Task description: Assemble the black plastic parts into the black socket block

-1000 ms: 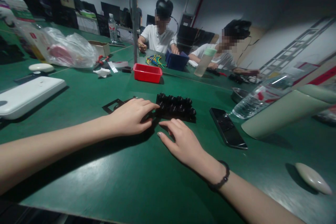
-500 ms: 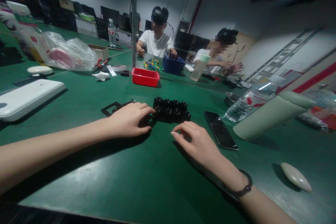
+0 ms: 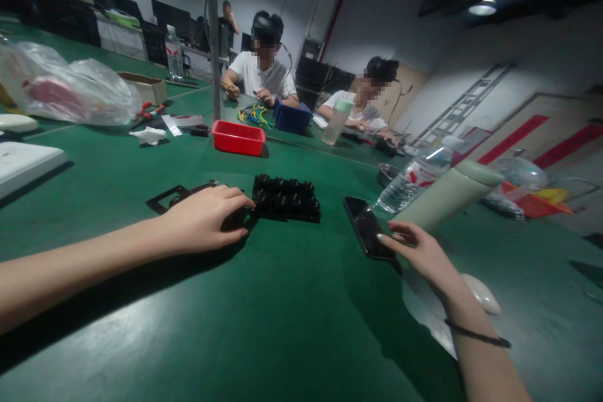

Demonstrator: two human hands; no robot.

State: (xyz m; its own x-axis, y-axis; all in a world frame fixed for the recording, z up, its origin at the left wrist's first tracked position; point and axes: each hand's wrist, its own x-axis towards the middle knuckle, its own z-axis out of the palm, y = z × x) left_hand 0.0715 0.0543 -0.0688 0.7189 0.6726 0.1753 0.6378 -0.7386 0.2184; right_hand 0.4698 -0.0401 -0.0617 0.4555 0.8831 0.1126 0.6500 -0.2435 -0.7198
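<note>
My left hand [image 3: 207,217] rests on the green table [image 3: 282,326], palm down with fingers apart, its fingertips beside the left end of a black block with several round knobs [image 3: 285,199]. Partly behind that hand lies a flat black frame piece [image 3: 167,198]. My right hand [image 3: 419,248], wearing a thin dark wristband, is at the right edge of a black phone [image 3: 367,229]. Its thumb and fingers are apart near the phone's lower corner; whether they touch it is unclear.
A red tray [image 3: 239,138] stands beyond the block. At the right are a green tumbler [image 3: 447,195], a water bottle [image 3: 414,179] and a pale oval object [image 3: 483,294]. A plastic bag [image 3: 80,91] lies at the left. Two people sit across the table.
My right hand has moved right, from in front of the black block to the phone. My left hand stays beside the block. The view has shifted to the right.
</note>
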